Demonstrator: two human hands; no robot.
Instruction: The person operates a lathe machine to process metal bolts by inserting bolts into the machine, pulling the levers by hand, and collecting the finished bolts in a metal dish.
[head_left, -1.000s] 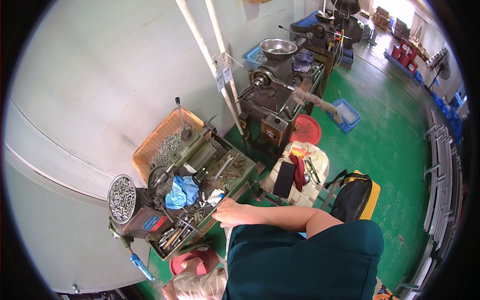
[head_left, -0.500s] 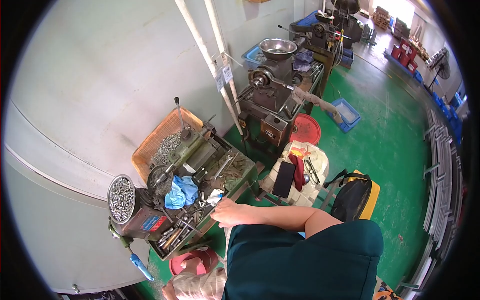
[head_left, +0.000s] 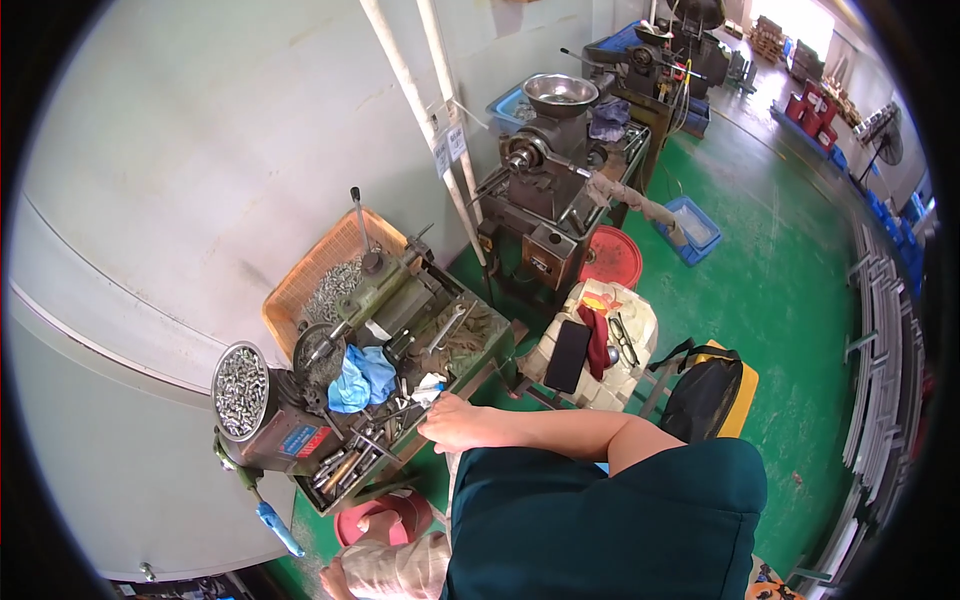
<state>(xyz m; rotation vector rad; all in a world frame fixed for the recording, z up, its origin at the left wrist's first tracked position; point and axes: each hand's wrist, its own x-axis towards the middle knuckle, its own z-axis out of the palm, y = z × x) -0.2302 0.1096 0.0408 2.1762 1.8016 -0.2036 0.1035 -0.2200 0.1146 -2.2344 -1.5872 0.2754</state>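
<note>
Workbench [head_left: 488, 360], to the left of our dark green shirt [head_left: 600, 520]. At its near edge we see the right hand [head_left: 452, 424], fingers curled inward; whether they clasp anything or touch the edge, we cannot tell. We can make out no left hand. In our judgement, good handling here means holding the knuckles clear of the loose metal tools [head_left: 343, 470] and of the white wad [head_left: 427, 390] just beside them. Farther in lie a blue cloth [head_left: 360, 380] and a wrench [head_left: 446, 330]; beyond, an orange basket [head_left: 312, 262].

Wrench [head_left: 447, 329] on workbench [head_left: 487, 370], right of cloth [head_left: 361, 380].
</note>
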